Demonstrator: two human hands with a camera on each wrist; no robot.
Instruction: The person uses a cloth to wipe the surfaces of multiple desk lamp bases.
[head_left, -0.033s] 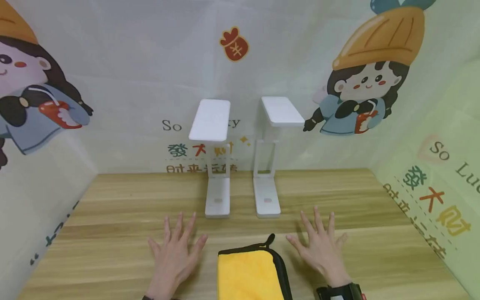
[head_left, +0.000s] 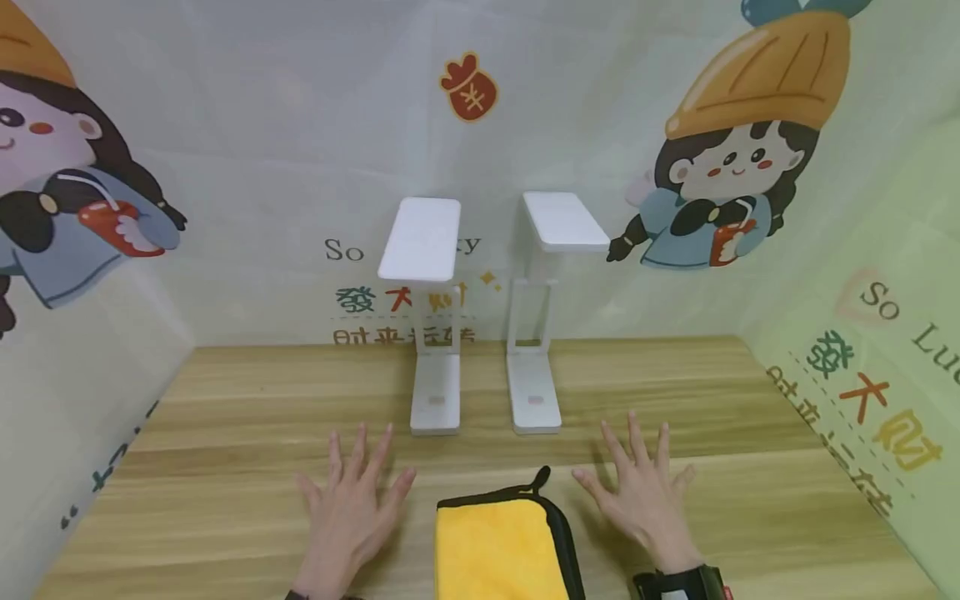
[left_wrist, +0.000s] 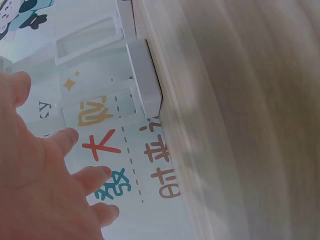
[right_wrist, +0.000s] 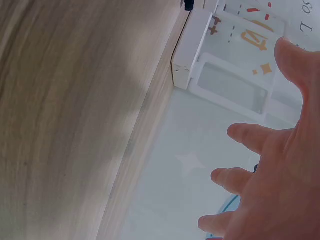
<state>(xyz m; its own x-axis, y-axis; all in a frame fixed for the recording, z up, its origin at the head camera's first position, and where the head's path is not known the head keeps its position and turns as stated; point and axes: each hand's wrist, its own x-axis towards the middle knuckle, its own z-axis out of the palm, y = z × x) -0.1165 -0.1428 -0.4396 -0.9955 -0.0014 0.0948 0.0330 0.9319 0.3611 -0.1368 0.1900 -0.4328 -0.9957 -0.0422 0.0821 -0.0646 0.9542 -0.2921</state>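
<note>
My left hand [head_left: 351, 508], fingers spread and holding nothing, is over the front left of the wooden table. Mirroring it on the right, my right hand [head_left: 645, 504] also has its fingers spread, with nothing in it. Between the two hands lies a yellow cloth [head_left: 498, 550] with a black edge and a black loop at its top; its near end is cut off by the frame. Two white folding desk lamps stand beyond the hands: the left lamp [head_left: 435, 392] ahead of my left fingertips, the right lamp [head_left: 533, 392] nearer my right hand. Both lamp heads are raised on frame-like stems.
The wooden table [head_left: 262, 392] meets a pale printed backdrop [head_left: 300, 100] behind the lamps, with cartoon figures and lettering. Its sides enclose the table at left and right. A black band [head_left: 678, 583] circles my right wrist.
</note>
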